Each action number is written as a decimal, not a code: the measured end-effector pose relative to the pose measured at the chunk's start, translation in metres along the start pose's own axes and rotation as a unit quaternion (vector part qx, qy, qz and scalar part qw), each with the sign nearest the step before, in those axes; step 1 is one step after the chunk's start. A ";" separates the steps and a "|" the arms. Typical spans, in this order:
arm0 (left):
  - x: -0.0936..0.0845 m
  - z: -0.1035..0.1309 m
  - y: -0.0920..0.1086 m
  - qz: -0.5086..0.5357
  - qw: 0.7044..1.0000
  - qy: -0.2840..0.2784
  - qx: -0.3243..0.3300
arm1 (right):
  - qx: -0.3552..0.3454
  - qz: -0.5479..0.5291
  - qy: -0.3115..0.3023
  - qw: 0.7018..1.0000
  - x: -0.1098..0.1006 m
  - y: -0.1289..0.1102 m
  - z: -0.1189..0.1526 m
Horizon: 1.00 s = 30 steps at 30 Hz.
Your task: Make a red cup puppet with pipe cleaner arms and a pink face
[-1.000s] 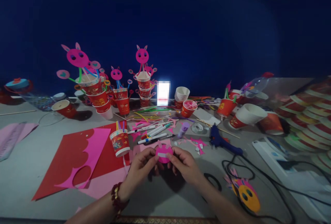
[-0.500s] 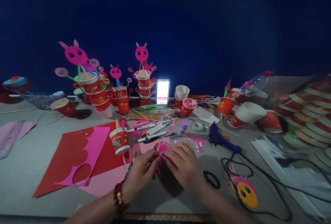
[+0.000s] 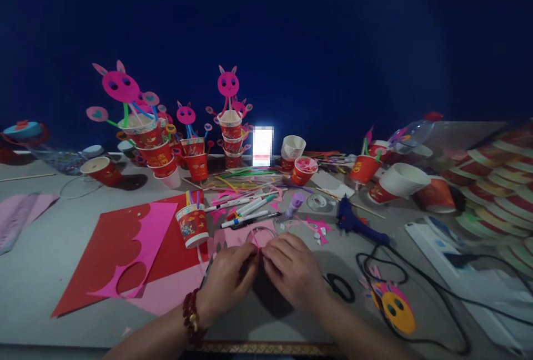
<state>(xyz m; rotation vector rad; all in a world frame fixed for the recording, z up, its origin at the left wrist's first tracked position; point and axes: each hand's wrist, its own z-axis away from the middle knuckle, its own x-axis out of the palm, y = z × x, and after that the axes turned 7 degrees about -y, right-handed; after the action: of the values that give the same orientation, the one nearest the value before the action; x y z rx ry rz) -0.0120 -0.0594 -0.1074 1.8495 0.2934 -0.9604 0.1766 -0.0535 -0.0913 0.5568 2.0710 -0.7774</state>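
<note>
Close together above the table, my left hand (image 3: pixel 229 272) and my right hand (image 3: pixel 293 271) pinch a small piece of pink paper (image 3: pixel 257 241) between their fingertips. It shows only as a thin pink sliver, mostly covered by the fingers. Behind the fingertips a ring-shaped rim (image 3: pixel 261 230) lies over a light pink sheet (image 3: pixel 233 234). Left of my left hand stands a red patterned paper cup (image 3: pixel 192 227) with straws in it. Black scissor handles (image 3: pixel 342 288) lie beside my right wrist.
A blue glue gun (image 3: pixel 360 226) with a looping black cord rests at right, near an orange paper face (image 3: pixel 398 313). Pens (image 3: pixel 250 217) and a purple glue stick (image 3: pixel 295 204) lie ahead. Red card (image 3: pixel 95 254) covers the left; stacked cup figures (image 3: pixel 156 155) stand behind.
The pink paper has turned between my fingers, from a visible rounded face to a thin edge. My fingertips have drawn slightly closer together.
</note>
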 end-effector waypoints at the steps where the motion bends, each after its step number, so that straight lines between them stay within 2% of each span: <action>1: 0.000 0.000 0.001 -0.005 1.000 -0.003 0.000 | 0.000 0.001 0.004 1.000 0.000 0.000 0.000; 13: -0.001 -0.001 0.003 -0.007 1.000 -0.015 -0.002 | 0.020 -0.047 0.002 0.999 -0.002 0.000 -0.002; 20: 0.002 0.002 0.001 -0.048 0.999 0.006 0.025 | 0.012 -0.071 0.001 0.997 -0.006 0.001 -0.004; 30: 0.001 0.002 0.002 -0.092 0.995 -0.001 0.047 | 0.027 -0.113 -0.004 0.993 -0.007 0.003 -0.005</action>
<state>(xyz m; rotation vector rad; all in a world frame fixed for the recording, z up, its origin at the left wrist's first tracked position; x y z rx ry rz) -0.0112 -0.0620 -0.1068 1.9316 0.4314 -1.1181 0.1796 -0.0480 -0.0841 0.3506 2.1352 -0.9662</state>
